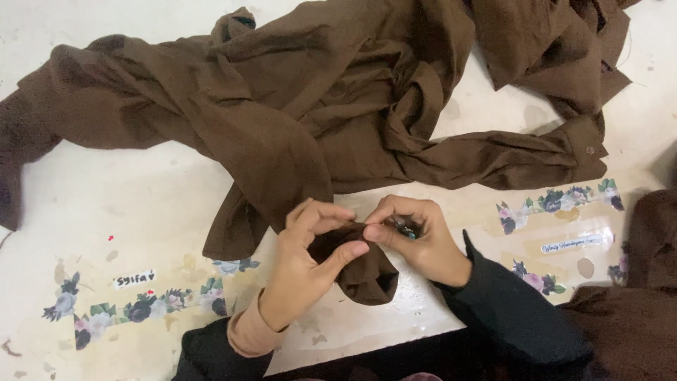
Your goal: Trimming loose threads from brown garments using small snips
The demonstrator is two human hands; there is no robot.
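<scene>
Pinching a fold of the brown cloth (356, 264) tight with the left hand (308, 264), near the table's (127, 204) front edge, and a small dark tool (407, 229) with the right hand (416, 243); best keeping the fold pulled flat and working slowly.

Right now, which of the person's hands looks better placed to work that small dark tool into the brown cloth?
Probably the right hand: it already grips the small dark tool, while the left hand pinches the brown cloth.
</scene>
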